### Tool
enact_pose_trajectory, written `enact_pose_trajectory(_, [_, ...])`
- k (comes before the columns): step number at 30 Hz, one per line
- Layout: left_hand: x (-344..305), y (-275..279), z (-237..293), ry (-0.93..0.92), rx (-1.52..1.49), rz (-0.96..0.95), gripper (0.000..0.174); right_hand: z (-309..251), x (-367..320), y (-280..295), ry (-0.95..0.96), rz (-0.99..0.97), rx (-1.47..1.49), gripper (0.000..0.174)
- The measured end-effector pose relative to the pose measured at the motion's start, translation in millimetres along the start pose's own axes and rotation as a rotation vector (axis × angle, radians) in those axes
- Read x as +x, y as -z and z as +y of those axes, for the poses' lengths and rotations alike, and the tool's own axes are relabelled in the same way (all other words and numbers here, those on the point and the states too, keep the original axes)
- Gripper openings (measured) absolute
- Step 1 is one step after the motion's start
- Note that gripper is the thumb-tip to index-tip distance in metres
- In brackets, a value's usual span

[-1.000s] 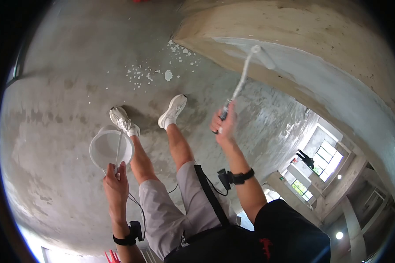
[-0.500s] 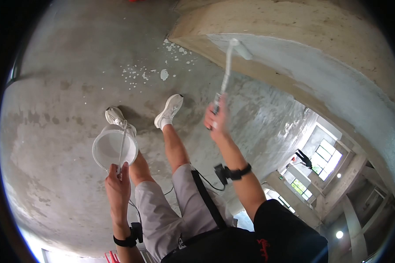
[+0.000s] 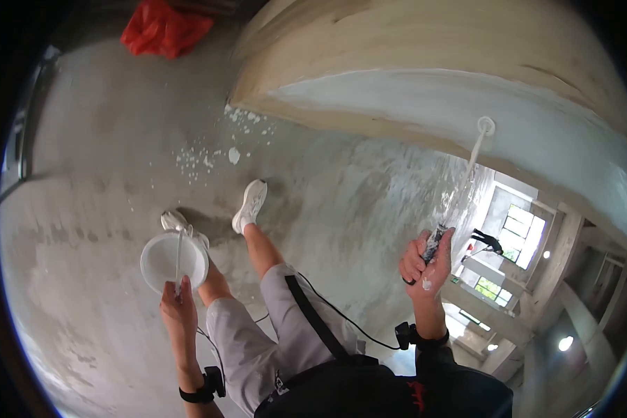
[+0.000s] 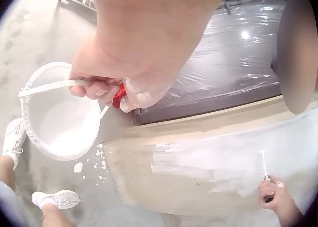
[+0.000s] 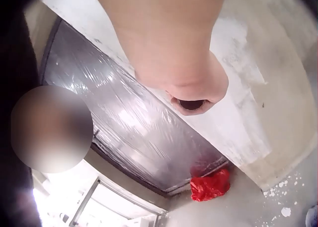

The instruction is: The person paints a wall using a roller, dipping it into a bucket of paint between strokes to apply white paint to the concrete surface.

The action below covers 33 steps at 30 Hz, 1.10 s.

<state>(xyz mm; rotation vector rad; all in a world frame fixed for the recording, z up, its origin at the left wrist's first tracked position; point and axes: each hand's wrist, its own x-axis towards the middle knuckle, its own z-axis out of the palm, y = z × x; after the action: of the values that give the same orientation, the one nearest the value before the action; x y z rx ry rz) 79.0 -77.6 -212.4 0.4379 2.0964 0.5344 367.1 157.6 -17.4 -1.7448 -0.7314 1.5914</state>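
My left hand [image 3: 179, 313] grips the handle of a white bucket [image 3: 155, 259] in front of my left leg. The left wrist view shows curled fingers on the bucket's white handle [image 4: 52, 86], and pale paint coats the bucket's inside. Out to the right, my right hand [image 3: 427, 270] grips the dark handle of a paint roller [image 3: 475, 155], with white paint on the skin near the thumb. The roller's head [image 3: 486, 126] is at the wall [image 3: 425, 42], over a white painted band [image 3: 376, 94]. In the right wrist view, my hand [image 5: 181, 83] hides most of the roller.
White paint splatters [image 3: 234, 155] dot the concrete floor [image 3: 97, 174] by the wall's corner. A red plastic bag [image 3: 164, 29] lies farther off. Clear plastic sheeting [image 4: 238, 53] covers a dark-framed panel beyond the wall. Another person [image 3: 488, 241] stands far away near bright windows.
My right hand has swung right and nearer to me, taking the roller rightward along the wall. The head view has shifted, bringing the red bag into fuller sight. My left hand still holds the bucket.
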Motion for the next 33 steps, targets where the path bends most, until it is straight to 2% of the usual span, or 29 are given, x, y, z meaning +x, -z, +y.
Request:
enact_pose_trajectory(6, [-23, 47, 39, -0.089, 0.098, 0.061, 0.044, -81, -44, 21, 0.261, 0.034, 0.048, 0.055])
enact_pose_trajectory(11, [-35, 90, 71, -0.218, 0.171, 0.148, 0.050, -147, -66, 38, 0.407, -0.053, 0.076, 0.050])
enact_pose_trajectory(14, [-46, 113, 99, -0.304, 0.101, 0.189, 0.052, -192, -78, 25, 0.517, -0.076, 0.081, 0.050])
enact_pose_trajectory(18, [-76, 146, 139, -0.329, 0.172, 0.280, 0.055, -251, -83, 16, 0.693, -0.142, 0.021, 0.049])
enact_pose_trajectory(20, [-82, 154, 147, -0.325, 0.039, 0.306, 0.055, -269, -79, 14, 0.699, -0.178, 0.041, 0.049])
enact_pose_trajectory(21, [-82, 159, 148, -0.332, 0.063, 0.325, 0.055, -275, -80, 12, 0.704, -0.213, 0.030, 0.049])
enact_pose_trajectory(22, [-77, 163, 146, -0.363, 0.078, 0.344, 0.055, -274, -79, 10, 0.722, -0.210, 0.066, 0.049])
enact_pose_trajectory(25, [-84, 175, 163, -0.286, -0.012, 0.322, 0.055, -246, -64, 4, 0.777, -0.147, -0.060, 0.050])
enact_pose_trajectory(26, [-89, 175, 172, -0.315, -0.007, 0.336, 0.055, -233, -57, 3, 0.801, -0.095, -0.096, 0.050])
enact_pose_trajectory(28, [-95, 175, 180, -0.256, -0.054, 0.269, 0.055, -187, -15, 5, 0.859, -0.020, -0.064, 0.047])
enact_pose_trajectory(32, [-95, 168, 184, -0.235, -0.108, 0.217, 0.053, -121, -7, 36, 0.708, 0.027, -0.093, 0.041])
enact_pose_trajectory(33, [-96, 167, 181, -0.205, -0.110, 0.199, 0.052, -101, 0, 43, 0.680, 0.023, 0.013, 0.041])
